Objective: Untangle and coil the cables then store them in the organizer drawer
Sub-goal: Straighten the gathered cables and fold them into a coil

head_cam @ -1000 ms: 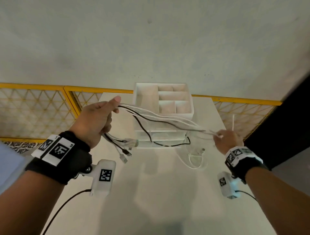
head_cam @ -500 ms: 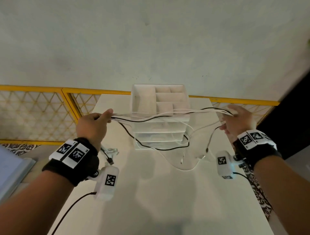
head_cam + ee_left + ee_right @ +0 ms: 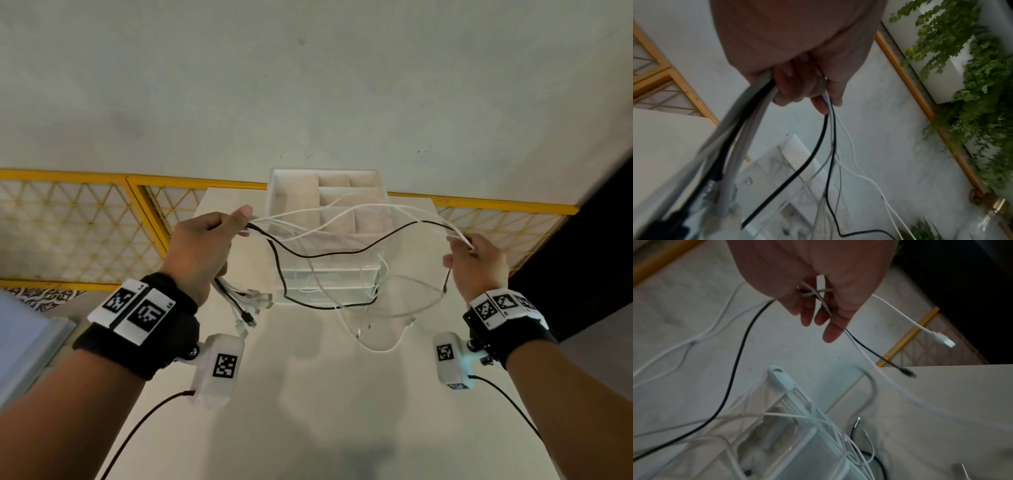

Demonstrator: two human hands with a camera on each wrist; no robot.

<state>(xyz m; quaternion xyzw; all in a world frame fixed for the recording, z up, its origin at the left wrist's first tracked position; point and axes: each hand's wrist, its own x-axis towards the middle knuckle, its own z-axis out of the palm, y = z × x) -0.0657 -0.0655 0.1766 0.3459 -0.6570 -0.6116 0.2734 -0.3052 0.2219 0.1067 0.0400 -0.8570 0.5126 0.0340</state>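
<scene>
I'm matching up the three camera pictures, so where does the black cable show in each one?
Head: black cable sags between left hand and right hand, centre.
Left wrist: runs down from the fingers, centre.
Right wrist: curves down at left-centre.
Shared landmark: white organizer.

Head view: above, facing forward-down, hands mid-frame. Wrist views: close along each palm, looking down. All three share the cables (image 3: 329, 253) and organizer (image 3: 327, 205).
</scene>
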